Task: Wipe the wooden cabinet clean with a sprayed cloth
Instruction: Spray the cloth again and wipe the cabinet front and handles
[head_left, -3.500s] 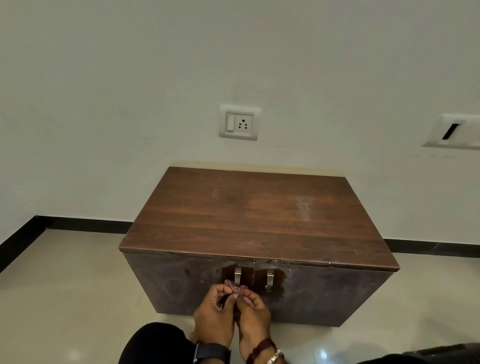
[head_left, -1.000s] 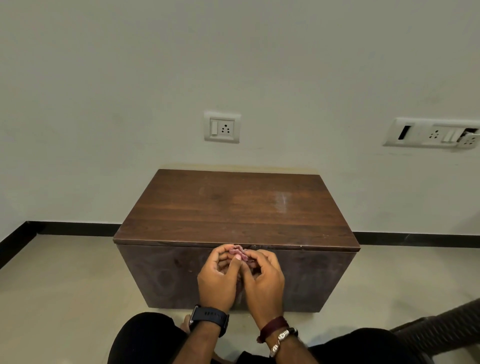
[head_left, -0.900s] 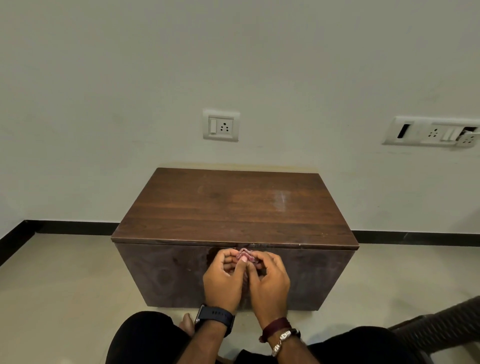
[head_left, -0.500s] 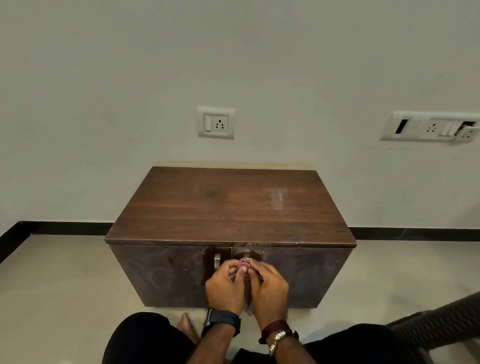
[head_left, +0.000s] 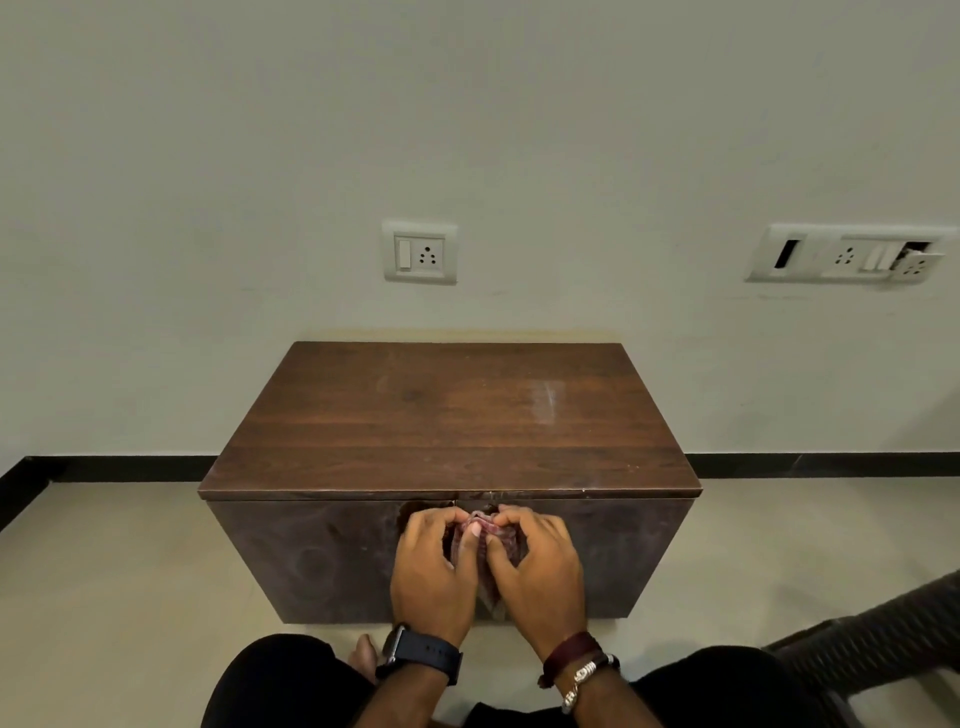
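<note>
Left hand (head_left: 428, 577) and right hand (head_left: 540, 574), fingers curled, pressed side by side.

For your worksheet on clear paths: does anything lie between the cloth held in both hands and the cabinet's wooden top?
Nothing visible does. The left hand and right hand bunch the cloth before the cabinet front, just below its bare top.

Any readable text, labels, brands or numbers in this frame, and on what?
None can be read.
Socket plate: switch and pin holes only, no lettering visible.
Long plate: no markings that can be made out.
Watch on the left wrist: face turned away, no brand visible.
Cabinet and cloth: no labels.
</note>
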